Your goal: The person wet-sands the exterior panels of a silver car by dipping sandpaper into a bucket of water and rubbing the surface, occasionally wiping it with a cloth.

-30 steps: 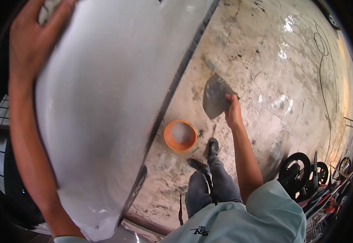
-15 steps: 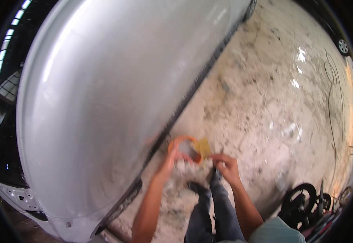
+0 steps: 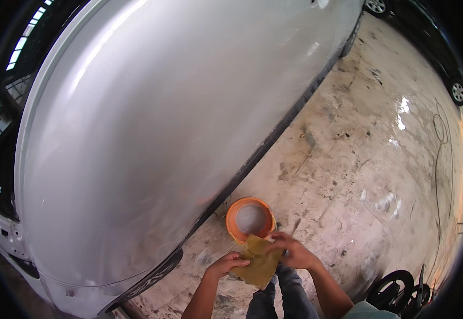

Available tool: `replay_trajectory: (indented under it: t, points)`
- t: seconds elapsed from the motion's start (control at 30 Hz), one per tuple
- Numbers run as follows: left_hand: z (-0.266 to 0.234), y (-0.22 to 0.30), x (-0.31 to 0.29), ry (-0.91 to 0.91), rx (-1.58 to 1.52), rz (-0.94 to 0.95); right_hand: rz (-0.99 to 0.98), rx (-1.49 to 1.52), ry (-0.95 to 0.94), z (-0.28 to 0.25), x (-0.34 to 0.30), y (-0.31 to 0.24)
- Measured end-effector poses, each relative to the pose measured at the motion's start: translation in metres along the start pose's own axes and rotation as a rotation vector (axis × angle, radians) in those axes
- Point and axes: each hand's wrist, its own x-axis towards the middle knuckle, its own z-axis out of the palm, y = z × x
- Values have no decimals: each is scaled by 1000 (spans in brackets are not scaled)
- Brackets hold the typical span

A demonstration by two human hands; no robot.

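Note:
In front of my body I hold a yellow-brown sheet of sandpaper [image 3: 261, 261] spread between both hands. My left hand [image 3: 224, 265] is closed on its left edge, with the thumb lying on top. On the upper right edge, the fingers of my right hand [image 3: 296, 252] are bent and pinch the sheet; some fingertips are hidden. Just beyond the sheet stands an orange bucket [image 3: 232, 224] holding cloudy greyish liquid. The sheet's far corner overlaps the bucket's near rim in view.
A large silver-grey car panel [image 3: 151, 138] fills the left side, its dark lower edge [image 3: 258, 155] running diagonally past the bucket. The concrete floor [image 3: 343, 175] is stained and partly wet. A dark car [image 3: 422, 40], a thin hose [image 3: 437, 165] and a black wheel [image 3: 393, 291] lie rightward.
My left hand has left the bucket and come nearer my body, taking hold of the sandpaper's left edge. The sandpaper has moved nearer too, still in my right hand. The view has shifted.

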Motion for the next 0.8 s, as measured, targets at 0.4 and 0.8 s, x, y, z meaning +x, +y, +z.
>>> replay_trajectory:
  t: [0.4,0.8]
  points:
    - [33,-27,2,392,163,220,464,1216,446,47,8,28]
    - [-4,-49,63,652,546,125,-127,-344,-131,89,23,126]
